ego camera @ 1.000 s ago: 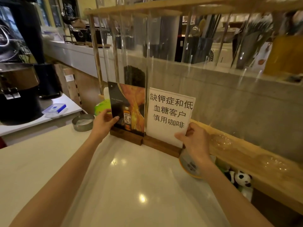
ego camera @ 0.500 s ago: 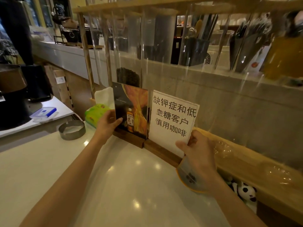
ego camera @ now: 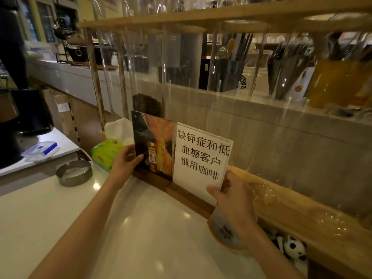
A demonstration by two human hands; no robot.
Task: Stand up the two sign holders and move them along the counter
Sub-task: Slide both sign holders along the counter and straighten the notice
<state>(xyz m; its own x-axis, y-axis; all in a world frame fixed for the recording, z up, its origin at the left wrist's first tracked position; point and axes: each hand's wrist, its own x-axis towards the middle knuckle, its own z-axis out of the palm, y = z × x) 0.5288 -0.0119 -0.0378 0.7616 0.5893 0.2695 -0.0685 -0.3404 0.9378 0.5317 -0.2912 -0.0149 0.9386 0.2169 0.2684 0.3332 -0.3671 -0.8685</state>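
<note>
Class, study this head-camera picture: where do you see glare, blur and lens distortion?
Head view: ceiling lights glare as bright spots on the glossy counter; the shelf and clear panels behind the white sign smear with motion blur; the wide lens bows the shelf and stretches both forearms; the white sign's print stays sharp.

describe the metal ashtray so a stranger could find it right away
Start at the white counter and look to its left end. Just left of the green tissue pack sits the ashtray. It is the only round, low, grey metal thing there.

Café: counter (ego camera: 141,228), coffee-bean jar (ego camera: 147,104)
</note>
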